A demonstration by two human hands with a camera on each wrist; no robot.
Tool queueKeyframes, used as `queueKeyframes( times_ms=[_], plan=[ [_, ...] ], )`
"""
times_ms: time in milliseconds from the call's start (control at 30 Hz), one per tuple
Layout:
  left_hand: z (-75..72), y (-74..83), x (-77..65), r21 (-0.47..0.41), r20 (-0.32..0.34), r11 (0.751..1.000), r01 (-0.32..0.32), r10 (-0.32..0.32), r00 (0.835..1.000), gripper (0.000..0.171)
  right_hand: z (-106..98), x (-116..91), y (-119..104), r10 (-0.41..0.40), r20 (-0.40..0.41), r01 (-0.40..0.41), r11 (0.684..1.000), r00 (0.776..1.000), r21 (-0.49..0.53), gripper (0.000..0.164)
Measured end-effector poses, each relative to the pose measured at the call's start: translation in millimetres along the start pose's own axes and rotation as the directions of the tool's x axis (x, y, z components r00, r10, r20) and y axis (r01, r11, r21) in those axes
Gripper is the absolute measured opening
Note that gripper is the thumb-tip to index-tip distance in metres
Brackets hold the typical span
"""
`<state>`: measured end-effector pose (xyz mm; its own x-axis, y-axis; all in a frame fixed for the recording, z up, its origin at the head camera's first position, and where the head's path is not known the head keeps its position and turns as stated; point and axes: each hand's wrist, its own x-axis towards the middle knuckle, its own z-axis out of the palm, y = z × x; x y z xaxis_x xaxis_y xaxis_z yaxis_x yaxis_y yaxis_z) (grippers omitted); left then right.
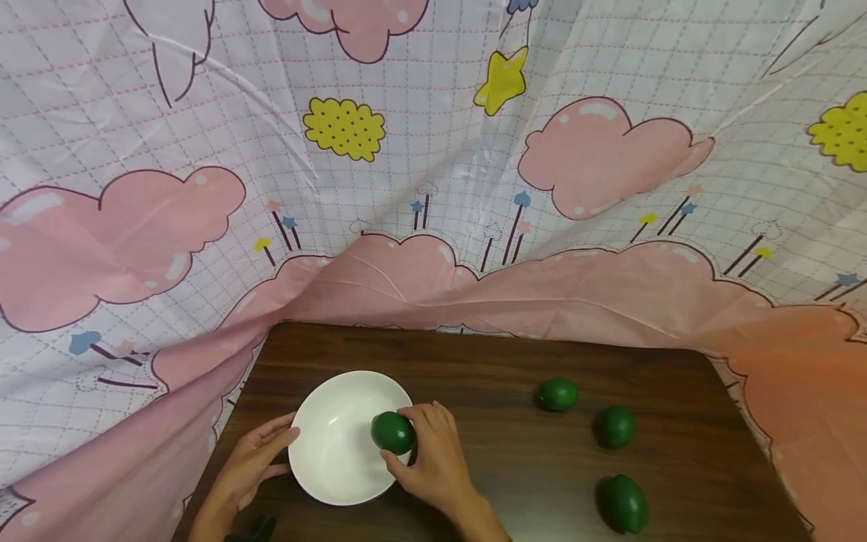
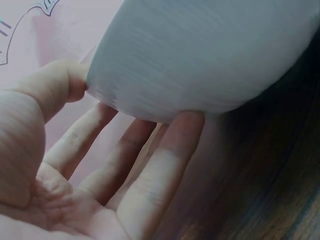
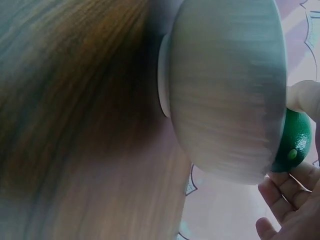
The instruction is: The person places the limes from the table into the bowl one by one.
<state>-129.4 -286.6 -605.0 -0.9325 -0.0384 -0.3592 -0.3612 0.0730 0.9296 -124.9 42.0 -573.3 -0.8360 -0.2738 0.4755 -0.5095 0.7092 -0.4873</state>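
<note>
A white bowl [image 1: 339, 452] stands on the left part of the dark wooden table. My left hand [image 1: 249, 461] holds its left side, the thumb at the rim and fingertips against the outer wall [image 2: 200, 55]. Over the bowl's right rim, my right hand [image 1: 436, 455] holds a glossy dark green lime [image 1: 391, 432] between thumb and fingers. In the right wrist view the lime [image 3: 294, 140] shows a pale stem end, partly hidden behind the bowl [image 3: 225, 90]. Three more limes lie to the right: one farther back [image 1: 558, 394], one in the middle [image 1: 616, 427], one nearer [image 1: 623, 503].
The wooden table [image 1: 501, 421] runs back to a hanging cloth [image 1: 433, 271] printed with clouds and stars, which also drapes along both sides. A small dark object [image 1: 260, 527] shows beside the left wrist at the bottom edge.
</note>
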Motion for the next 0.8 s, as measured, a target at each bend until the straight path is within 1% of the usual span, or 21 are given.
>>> queueKeyframes(
  times_ms=[67,167,333,467,633,800],
  plan=[
    [1.8,-1.5,-0.4,0.000,0.008,1.000,0.002,-0.002,1.000,0.055,2.2,-2.2,0.5,0.005,0.012,-0.005,1.000,1.000,-0.009,0.061],
    [3.2,-3.0,-0.9,-0.006,0.002,1.000,0.010,-0.010,1.000,0.056,5.2,-4.0,0.7,0.005,0.021,-0.004,1.000,1.000,-0.023,0.062],
    [2.2,-2.4,-1.8,0.000,-0.010,1.000,0.010,-0.010,1.000,0.057,9.8,-3.4,0.4,-0.024,0.015,0.024,0.999,1.000,-0.022,0.063],
    [1.3,-0.8,-1.5,-0.002,-0.007,1.000,0.012,-0.012,1.000,0.057,12.2,-3.9,-0.7,-0.045,0.016,0.045,0.999,0.999,-0.023,0.062],
    [1.6,-0.2,-1.2,0.006,-0.003,1.000,0.011,-0.011,1.000,0.057,11.9,-5.9,-2.0,-0.060,0.012,0.060,0.998,0.998,-0.030,0.061],
    [1.5,-1.1,-2.2,0.012,-0.004,1.000,0.009,-0.009,1.000,0.058,8.5,-6.9,-3.6,-0.050,-0.003,0.050,0.999,0.999,-0.007,0.058]
  ],
)
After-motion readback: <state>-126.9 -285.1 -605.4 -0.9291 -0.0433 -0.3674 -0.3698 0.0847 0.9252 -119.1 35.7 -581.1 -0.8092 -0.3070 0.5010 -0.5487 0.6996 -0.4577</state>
